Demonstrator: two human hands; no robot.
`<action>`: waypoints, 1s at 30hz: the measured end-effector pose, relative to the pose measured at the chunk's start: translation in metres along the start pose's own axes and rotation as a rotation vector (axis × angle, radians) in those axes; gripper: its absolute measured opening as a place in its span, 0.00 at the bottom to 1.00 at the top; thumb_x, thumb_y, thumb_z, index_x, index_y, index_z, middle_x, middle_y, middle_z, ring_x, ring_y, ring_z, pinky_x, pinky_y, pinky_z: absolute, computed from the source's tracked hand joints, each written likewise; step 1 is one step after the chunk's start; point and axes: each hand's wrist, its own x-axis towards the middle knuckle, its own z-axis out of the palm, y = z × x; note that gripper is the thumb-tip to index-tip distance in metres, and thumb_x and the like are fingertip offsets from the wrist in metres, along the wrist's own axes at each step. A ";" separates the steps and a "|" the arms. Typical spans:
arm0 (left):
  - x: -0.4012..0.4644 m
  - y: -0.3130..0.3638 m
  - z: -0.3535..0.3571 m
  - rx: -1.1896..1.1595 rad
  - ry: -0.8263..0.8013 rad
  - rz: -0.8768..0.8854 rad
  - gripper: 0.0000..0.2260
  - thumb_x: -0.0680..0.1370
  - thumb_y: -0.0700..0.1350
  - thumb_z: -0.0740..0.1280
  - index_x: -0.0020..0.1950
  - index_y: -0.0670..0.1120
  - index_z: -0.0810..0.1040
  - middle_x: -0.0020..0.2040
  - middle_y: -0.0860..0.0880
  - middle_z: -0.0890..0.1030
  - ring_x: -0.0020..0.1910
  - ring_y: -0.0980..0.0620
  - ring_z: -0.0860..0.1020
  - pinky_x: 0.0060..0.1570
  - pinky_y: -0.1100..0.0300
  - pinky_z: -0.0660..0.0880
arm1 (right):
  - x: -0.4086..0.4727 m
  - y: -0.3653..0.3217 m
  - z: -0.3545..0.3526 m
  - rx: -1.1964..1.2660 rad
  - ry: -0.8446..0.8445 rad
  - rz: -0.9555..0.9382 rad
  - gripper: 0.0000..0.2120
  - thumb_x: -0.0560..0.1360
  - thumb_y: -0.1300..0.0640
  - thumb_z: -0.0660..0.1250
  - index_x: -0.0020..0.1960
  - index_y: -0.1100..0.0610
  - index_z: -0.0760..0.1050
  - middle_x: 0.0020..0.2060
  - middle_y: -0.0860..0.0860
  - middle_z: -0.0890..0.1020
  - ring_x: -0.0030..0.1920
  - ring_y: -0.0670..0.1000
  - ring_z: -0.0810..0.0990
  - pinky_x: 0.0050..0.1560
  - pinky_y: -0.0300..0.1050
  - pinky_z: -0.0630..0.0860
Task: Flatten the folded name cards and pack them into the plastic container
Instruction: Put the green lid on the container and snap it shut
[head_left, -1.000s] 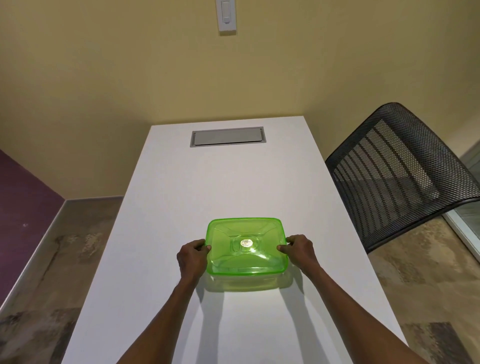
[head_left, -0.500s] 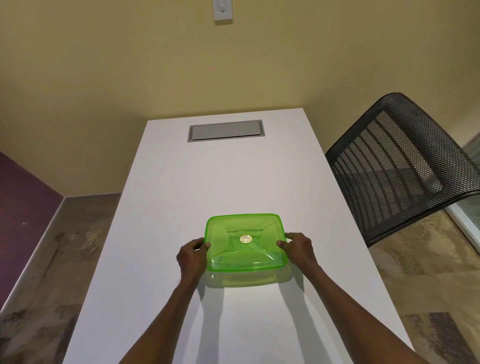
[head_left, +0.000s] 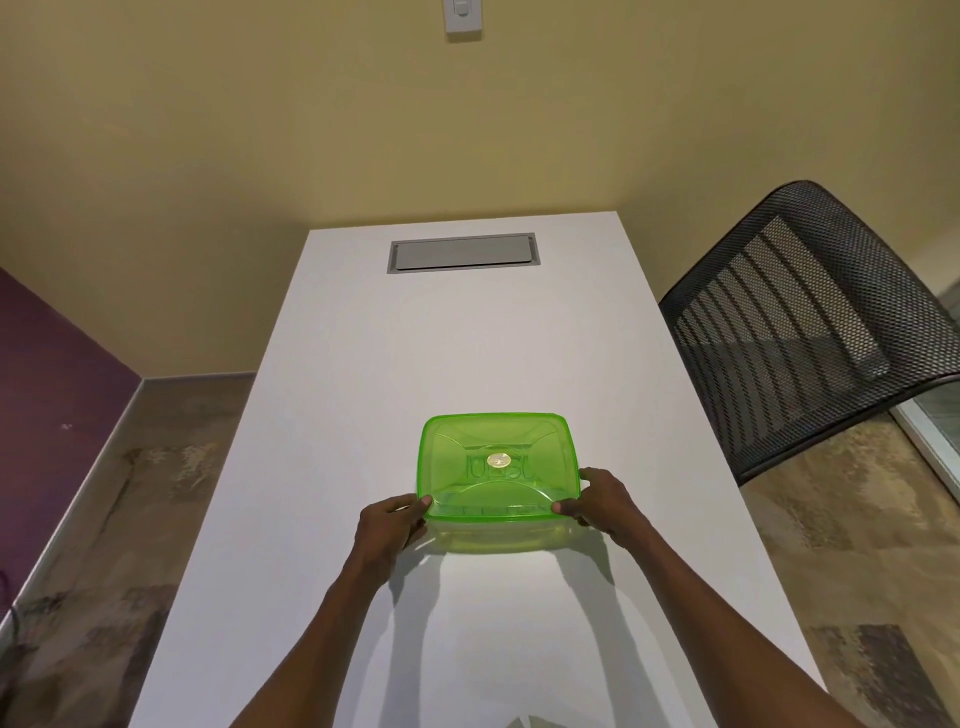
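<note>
A green translucent container (head_left: 497, 535) sits on the white table (head_left: 457, 343), in the near half and roughly on its centre line. Its green lid (head_left: 497, 465) is on top. The near edge of the lid appears raised off the base, with the far edge lower, so the lid tilts up toward the person.

Markings: a small round pale sticker (head_left: 498, 460) sits at the lid's centre; its print is too small to read. Raised lettering is moulded into the lid around the sticker, but it is not legible.

Orientation: the container is a rounded near-square, slightly wider across the table than deep, with its sides square to the table edges.

Left hand (head_left: 387, 525): fingers curled at the lid's near-left corner, thumb tip on the rim, gripping it.
Right hand (head_left: 597, 501): fingers curled at the near-right corner, thumb on the rim, gripping it.

Contents are not discernible through the plastic.

Surroundings: a grey hatch (head_left: 462, 252) is set into the far end of the table. A black mesh chair (head_left: 810, 322) stands at the right. A white switch (head_left: 463, 15) is on the wall.
</note>
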 end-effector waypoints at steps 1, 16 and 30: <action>-0.001 0.000 0.000 -0.021 -0.002 -0.006 0.08 0.73 0.37 0.73 0.51 0.36 0.82 0.42 0.39 0.80 0.40 0.47 0.78 0.48 0.59 0.80 | -0.001 -0.001 0.001 -0.026 0.011 -0.008 0.27 0.64 0.57 0.80 0.60 0.60 0.76 0.41 0.56 0.80 0.38 0.53 0.77 0.38 0.42 0.74; 0.012 0.011 0.011 0.397 0.137 0.063 0.20 0.68 0.34 0.74 0.60 0.40 0.78 0.47 0.41 0.84 0.46 0.44 0.82 0.56 0.49 0.78 | 0.002 -0.002 0.000 -0.118 0.011 -0.040 0.35 0.64 0.54 0.80 0.66 0.57 0.69 0.54 0.58 0.81 0.49 0.56 0.79 0.50 0.49 0.76; 0.029 0.046 0.022 0.427 0.023 0.026 0.26 0.70 0.29 0.71 0.67 0.43 0.74 0.53 0.39 0.83 0.51 0.42 0.82 0.56 0.43 0.78 | 0.052 -0.023 -0.018 0.088 0.152 0.067 0.27 0.73 0.48 0.71 0.65 0.64 0.73 0.61 0.60 0.77 0.56 0.60 0.79 0.58 0.58 0.77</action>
